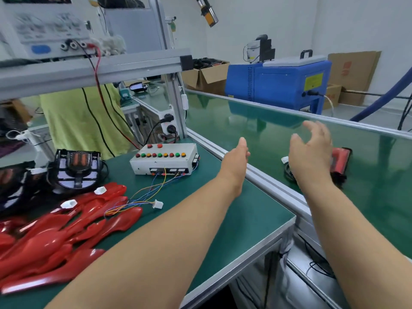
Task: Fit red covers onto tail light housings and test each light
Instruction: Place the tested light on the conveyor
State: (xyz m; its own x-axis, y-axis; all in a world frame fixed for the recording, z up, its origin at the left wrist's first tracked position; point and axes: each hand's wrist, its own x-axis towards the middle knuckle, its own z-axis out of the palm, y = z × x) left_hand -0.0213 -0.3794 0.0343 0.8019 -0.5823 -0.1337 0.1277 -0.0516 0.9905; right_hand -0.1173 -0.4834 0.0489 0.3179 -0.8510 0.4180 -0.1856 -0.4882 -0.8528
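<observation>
A finished tail light [340, 162] with its red cover lies on the green conveyor belt [256, 121], partly hidden behind my right hand [312, 150]. That hand hovers just above and left of it, fingers spread and relaxed, holding nothing. My left hand [237, 158] reaches over the conveyor's aluminium rail [263, 175], fingers straight and empty. A pile of several red covers [55, 233] lies at the bench's near left. Black tail light housings [75, 170] stand behind the pile. The white test box [165, 159] with coloured buttons sits mid-bench, its loose wire plug [158, 204] beside the covers.
A power supply [44, 30] sits on the aluminium shelf above the bench, red and black leads hanging down. A person in a yellow-green shirt [82, 121] stands behind the bench. A blue machine [278, 83] and cardboard boxes [207, 76] stand beyond the conveyor.
</observation>
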